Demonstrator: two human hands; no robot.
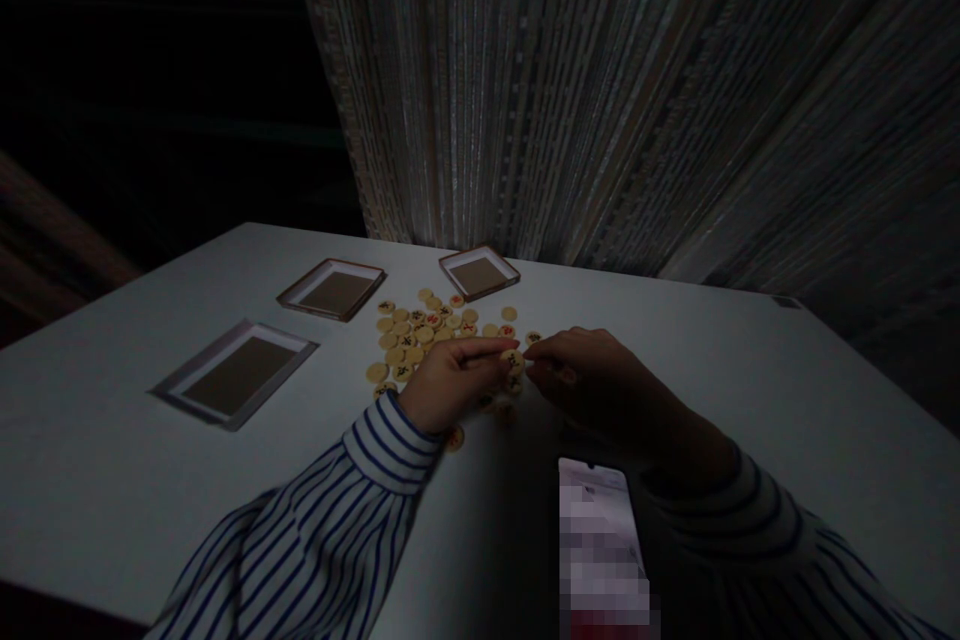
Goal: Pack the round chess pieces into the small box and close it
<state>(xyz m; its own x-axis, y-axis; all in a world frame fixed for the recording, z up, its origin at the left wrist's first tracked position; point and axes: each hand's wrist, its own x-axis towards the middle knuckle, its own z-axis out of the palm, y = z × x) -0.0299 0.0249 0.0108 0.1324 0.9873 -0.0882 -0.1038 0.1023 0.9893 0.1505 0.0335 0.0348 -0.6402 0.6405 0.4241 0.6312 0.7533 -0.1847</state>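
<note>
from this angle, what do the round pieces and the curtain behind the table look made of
The round pieces: likely wood, perhaps plastic; pale tan, smooth-looking discs, some with red or dark characters. The curtain: probably fabric strings, matte with small glints, judging by its many thin strands. Dim light leaves both open.

- A single view, worn on the person's head, looks forward and down across the desk (750,390).
- It sits near the work: the left hand (457,375) and right hand (600,375) come just below mid-frame, their striped sleeves (322,510) running in from the lower edge.
- It is wide, reaching past the desk's far edge to the curtain (510,70).
- The phone (604,530) lies closest, cut by the bottom border.
</note>
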